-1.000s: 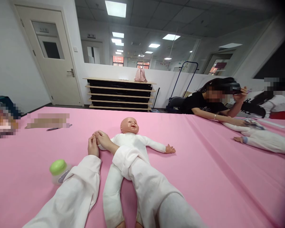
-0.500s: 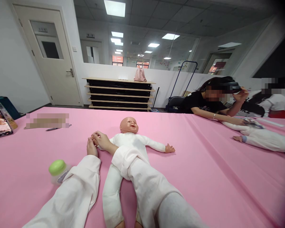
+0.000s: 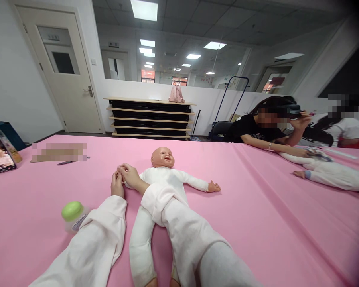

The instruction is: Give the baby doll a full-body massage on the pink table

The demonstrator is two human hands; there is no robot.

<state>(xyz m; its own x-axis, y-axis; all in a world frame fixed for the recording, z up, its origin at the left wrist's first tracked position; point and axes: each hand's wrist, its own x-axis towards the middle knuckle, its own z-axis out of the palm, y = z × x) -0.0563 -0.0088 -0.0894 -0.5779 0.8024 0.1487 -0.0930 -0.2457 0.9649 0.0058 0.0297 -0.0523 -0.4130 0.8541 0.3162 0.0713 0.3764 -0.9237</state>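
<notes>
A baby doll lies on its back on the pink cloth, head away from me, in a white soft body suit. Its arm on the left side of the view runs into my two hands, which cover that doll hand. My left hand is closed at the end of this arm, fingers bent. Across the doll's forearm reaches my right hand, its fingers pinched together against the left fingertips. The doll's other hand rests spread on the cloth. A jar with a green lid stands left of my left sleeve.
A phone leans at the far left, with a pen on the pink cloth. At the right, a person wearing a headset touches another doll. Shelves stand behind the table.
My hands have shifted very slightly, with the left fingers drawn a little toward the right ones. The doll and the jar have stayed in place.
</notes>
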